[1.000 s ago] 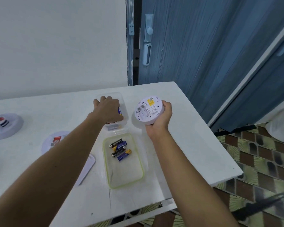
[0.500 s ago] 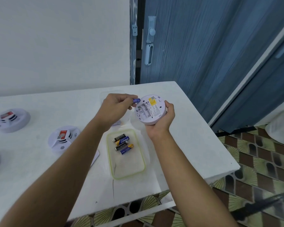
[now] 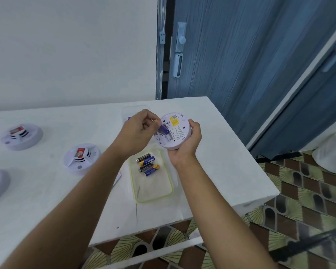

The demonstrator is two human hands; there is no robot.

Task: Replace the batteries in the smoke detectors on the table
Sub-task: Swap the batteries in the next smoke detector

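Fingers (image 3: 152, 121) of my left hand (image 3: 137, 131) are pinched shut around a blue battery (image 3: 162, 129), its lower end already poking into the open slot on the back of the smoke detector (image 3: 174, 131). My right hand (image 3: 188, 141) cups that detector from below and the right, curled round its rim, holding it tilted above the surface (image 3: 221, 162) near the far right corner.

To do this bit well, I reckon I need to check polarity first, gold cap toward the right contact, then press one end against the spring and roll the other down flat. Right hand should brace firm so the thing doesn't twist.

Looks-wise the detector is a pale round puck, back side up, with a yellow sticker and small print I can't read. Four more batteries (image 3: 146, 165) lie in a clear green-rimmed tray (image 3: 153, 193) just below my hands; can't tell whether they're new or used. Three other detectors (image 3: 81, 158) wait face up on the left, well apart from this one.
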